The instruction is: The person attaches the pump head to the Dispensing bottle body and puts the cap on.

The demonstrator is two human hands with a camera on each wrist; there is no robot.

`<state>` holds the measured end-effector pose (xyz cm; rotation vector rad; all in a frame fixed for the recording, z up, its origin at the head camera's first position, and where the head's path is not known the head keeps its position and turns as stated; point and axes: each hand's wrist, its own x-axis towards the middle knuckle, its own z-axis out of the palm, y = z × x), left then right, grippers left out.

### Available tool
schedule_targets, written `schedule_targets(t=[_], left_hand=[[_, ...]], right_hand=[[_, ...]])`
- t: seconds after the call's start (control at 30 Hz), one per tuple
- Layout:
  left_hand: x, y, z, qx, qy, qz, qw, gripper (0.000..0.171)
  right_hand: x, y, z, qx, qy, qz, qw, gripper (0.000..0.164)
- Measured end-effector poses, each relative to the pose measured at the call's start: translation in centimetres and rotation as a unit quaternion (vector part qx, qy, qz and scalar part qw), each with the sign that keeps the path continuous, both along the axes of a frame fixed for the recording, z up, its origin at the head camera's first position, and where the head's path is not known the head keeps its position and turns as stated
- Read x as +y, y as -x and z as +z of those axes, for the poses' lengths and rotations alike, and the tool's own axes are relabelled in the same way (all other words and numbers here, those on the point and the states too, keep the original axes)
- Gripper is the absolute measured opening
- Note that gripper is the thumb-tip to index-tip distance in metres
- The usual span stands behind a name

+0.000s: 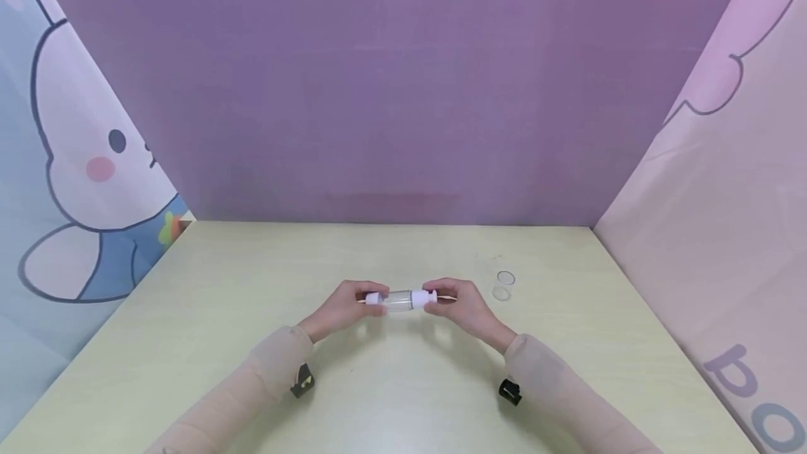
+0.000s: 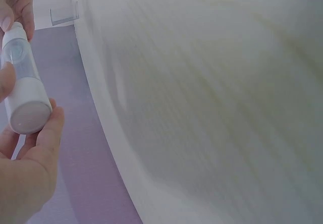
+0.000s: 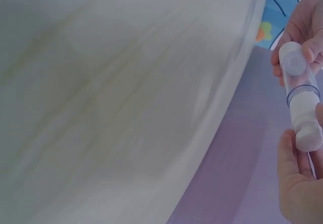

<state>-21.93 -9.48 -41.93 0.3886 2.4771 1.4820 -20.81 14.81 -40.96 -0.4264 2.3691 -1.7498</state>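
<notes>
A small pump bottle [image 1: 398, 300] with a see-through middle lies sideways between my two hands, above the table. My left hand [image 1: 345, 310] pinches its white base end, thumb on the near side and fingers behind. At the other end my right hand [image 1: 465, 305] grips the white pump head [image 3: 309, 135]. In the left wrist view the round white bottom [image 2: 31, 117] of the bottle faces the camera. A pale, rounded piece [image 3: 293, 63] shows inside the clear section in the right wrist view.
A clear, open-ended cap [image 1: 502, 286] stands on the pale wooden table [image 1: 391, 398], right of my hands. Behind the table rises a purple panel [image 1: 397, 90]. Printed cloths [image 1: 82, 160] hang along both sides. Black wrist mounts [image 1: 302, 380] hang under the sleeves.
</notes>
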Motion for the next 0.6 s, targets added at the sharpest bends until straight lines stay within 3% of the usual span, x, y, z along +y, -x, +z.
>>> schedule_targets(t=[0.6], left_hand=[[0.25,0.14,0.03,-0.001,0.001,-0.002,1.0000,0.037]], right_hand=[[0.10,-0.27,0.19,0.002,-0.036,-0.022,0.999,0.030]])
